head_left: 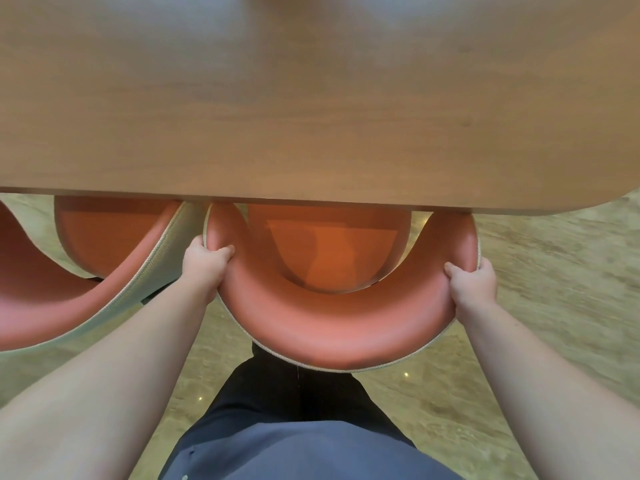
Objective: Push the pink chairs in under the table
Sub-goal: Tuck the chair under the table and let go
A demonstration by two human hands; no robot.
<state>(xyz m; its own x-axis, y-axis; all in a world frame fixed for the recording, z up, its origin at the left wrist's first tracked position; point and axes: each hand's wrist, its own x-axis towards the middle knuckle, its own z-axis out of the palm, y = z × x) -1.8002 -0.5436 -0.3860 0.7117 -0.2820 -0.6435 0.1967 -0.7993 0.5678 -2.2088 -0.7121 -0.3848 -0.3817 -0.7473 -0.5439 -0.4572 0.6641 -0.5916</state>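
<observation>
The table [311,116] hides both chair seats' fronts; the left chair [69,299] is cropped.

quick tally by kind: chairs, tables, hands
pink chairs: 2 (held chair, neighbouring chair)
wooden table: 1
hands: 2 (left hand, right hand, both gripping the held chair's backrest)
total: 5

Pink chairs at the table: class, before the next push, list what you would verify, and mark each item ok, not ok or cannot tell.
1. Left hand grips the curved backrest of the right chair: ok.
2. Right hand grips the same backrest: ok.
3. Its seat is partly under the table: ok.
4. Armrest ends clear the table edge: cannot tell.
5. Gap to the left chair: ok, narrow.
6. Chair legs free on the floor: cannot tell, hidden.
</observation>
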